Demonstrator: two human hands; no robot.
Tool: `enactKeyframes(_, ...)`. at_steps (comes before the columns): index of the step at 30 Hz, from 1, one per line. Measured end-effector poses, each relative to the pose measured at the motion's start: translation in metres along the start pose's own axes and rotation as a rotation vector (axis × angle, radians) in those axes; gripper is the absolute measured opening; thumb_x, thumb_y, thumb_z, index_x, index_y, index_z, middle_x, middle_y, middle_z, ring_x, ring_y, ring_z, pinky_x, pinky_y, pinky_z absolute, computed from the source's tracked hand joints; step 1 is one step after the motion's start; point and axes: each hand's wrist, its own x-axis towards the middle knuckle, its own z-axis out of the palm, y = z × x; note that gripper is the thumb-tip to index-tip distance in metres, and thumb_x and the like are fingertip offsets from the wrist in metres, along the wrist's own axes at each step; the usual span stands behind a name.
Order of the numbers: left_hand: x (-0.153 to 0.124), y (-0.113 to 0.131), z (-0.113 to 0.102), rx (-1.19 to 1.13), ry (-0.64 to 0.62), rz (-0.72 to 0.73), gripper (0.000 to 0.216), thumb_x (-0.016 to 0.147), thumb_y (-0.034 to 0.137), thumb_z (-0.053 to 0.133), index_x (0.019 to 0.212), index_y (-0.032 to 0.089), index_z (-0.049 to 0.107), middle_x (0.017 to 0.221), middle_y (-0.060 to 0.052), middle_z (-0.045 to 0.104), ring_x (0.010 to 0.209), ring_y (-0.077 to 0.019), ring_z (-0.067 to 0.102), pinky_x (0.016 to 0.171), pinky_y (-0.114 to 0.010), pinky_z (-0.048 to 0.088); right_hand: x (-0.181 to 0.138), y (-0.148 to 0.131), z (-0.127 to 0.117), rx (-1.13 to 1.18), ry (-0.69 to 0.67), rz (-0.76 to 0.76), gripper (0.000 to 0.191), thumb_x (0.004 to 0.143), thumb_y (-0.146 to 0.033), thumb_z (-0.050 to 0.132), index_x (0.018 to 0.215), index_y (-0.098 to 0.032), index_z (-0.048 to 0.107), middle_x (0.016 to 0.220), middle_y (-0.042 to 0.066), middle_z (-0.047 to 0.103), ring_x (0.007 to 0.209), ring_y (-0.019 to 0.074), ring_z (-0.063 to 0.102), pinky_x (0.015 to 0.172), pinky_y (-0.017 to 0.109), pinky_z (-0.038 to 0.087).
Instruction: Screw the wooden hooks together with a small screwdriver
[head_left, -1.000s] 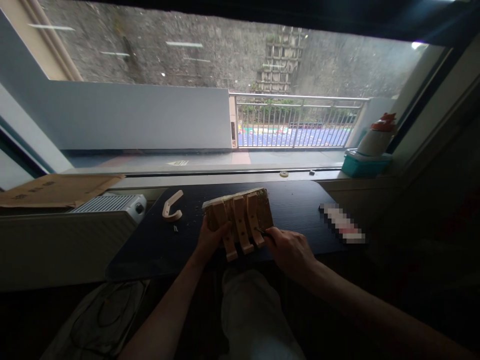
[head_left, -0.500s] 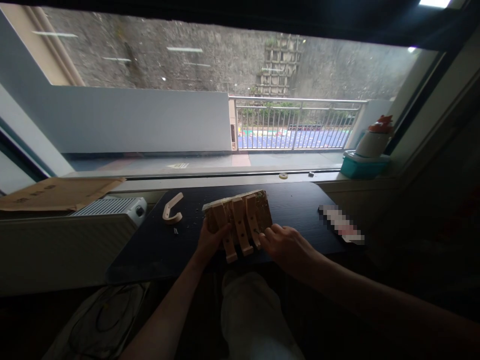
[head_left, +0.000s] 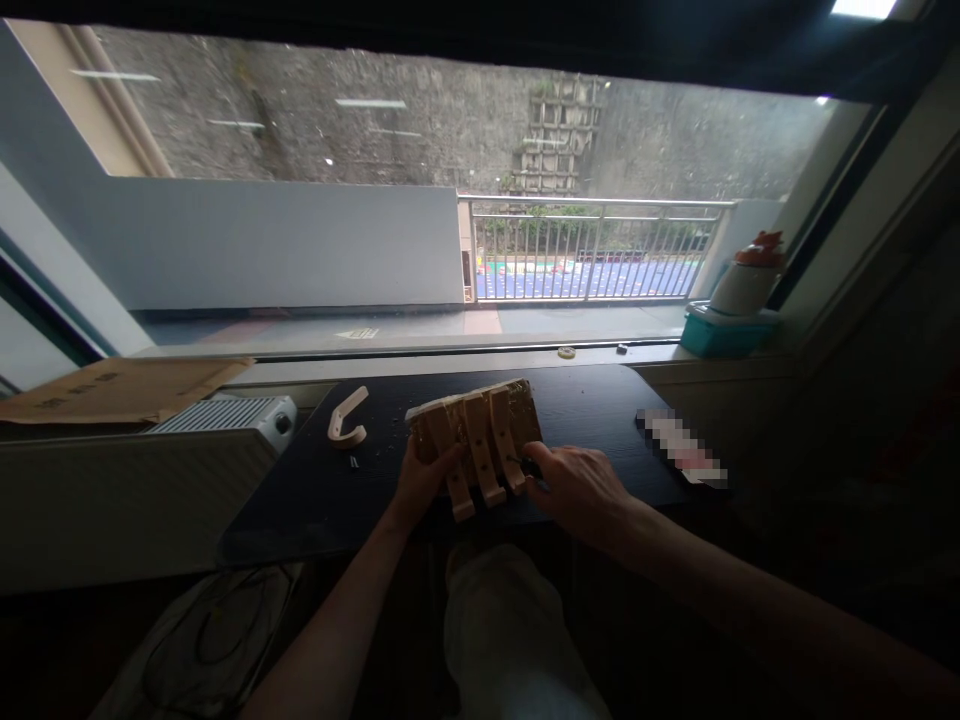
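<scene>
A wooden board (head_left: 526,420) stands tilted over the dark table, with three curved wooden hooks (head_left: 478,440) side by side on its face. My left hand (head_left: 421,480) grips the board's left side, thumb across the leftmost hook. In my right hand (head_left: 581,490) the fingers are closed around a dark-handled screwdriver (head_left: 532,468). Its thin shaft points left at a hole in the rightmost hook (head_left: 511,470); whether the tip sits in a screw is too small to tell. A loose wooden hook (head_left: 346,422) lies at the table's left, with a few small screws (head_left: 354,463) below it.
The dark table (head_left: 300,510) stands against the window sill. On the left are a radiator (head_left: 225,415) and a flat cardboard piece (head_left: 120,388). A blurred-out flat item (head_left: 682,450) lies at the right. A teal box (head_left: 729,332) with a bottle (head_left: 750,280) on it, and a tape roll (head_left: 566,352), sit along the sill.
My right fingers have shifted and opened slightly around the screwdriver, so its dark handle shows more. The board and my left hand have hardly moved.
</scene>
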Motion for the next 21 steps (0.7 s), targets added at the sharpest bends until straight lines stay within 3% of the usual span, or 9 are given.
enactKeyframes(5,-0.001,0.001,0.0,0.011,0.001,0.001,0.06,0.054,0.032,0.078,0.107,0.017,0.052,0.09,-0.004,0.065,0.079,-0.0195,0.064,0.069,-0.031,0.051,-0.001,-0.002,-0.008,-0.19,-0.02,-0.297,0.02,0.083,-0.007,0.045,0.096,-0.016,0.056,0.087,0.008,0.062,0.076,0.0178,0.054,0.059,0.026,0.035)
enactKeyframes(10,-0.001,0.0,-0.001,0.017,-0.013,0.027,0.064,0.053,0.034,0.078,0.109,0.017,0.051,0.089,-0.004,0.066,0.08,-0.0209,0.064,0.069,-0.032,0.051,-0.004,-0.001,0.003,-0.167,0.019,-0.349,0.021,0.082,-0.004,0.043,0.093,-0.015,0.057,0.085,0.008,0.061,0.075,0.0176,0.052,0.06,0.027,0.035)
enactKeyframes(13,0.0,-0.002,-0.001,0.006,-0.018,0.015,0.063,0.053,0.035,0.078,0.108,0.016,0.052,0.091,-0.004,0.066,0.083,-0.0216,0.064,0.069,-0.032,0.051,-0.003,0.002,0.013,-0.03,0.065,-0.234,0.017,0.085,-0.01,0.042,0.087,-0.016,0.058,0.082,0.005,0.062,0.075,0.0159,0.054,0.061,0.025,0.034)
enactKeyframes(18,-0.001,0.0,0.002,0.01,-0.004,0.004,0.058,0.055,0.033,0.078,0.104,0.016,0.053,0.097,-0.006,0.065,0.085,-0.0215,0.064,0.07,-0.031,0.053,0.003,0.006,0.022,0.265,0.147,0.168,0.023,0.089,-0.032,0.04,0.093,-0.02,0.06,0.081,0.003,0.067,0.075,0.0159,0.06,0.064,0.025,0.035)
enactKeyframes(21,0.003,0.009,0.0,0.0,-0.07,-0.089,0.057,0.058,0.036,0.077,0.106,0.017,0.053,0.096,-0.007,0.067,0.081,-0.0221,0.065,0.068,-0.032,0.053,0.007,0.008,0.014,0.34,0.133,0.243,0.024,0.087,-0.034,0.042,0.092,-0.022,0.061,0.08,0.003,0.068,0.076,0.0173,0.061,0.063,0.025,0.035)
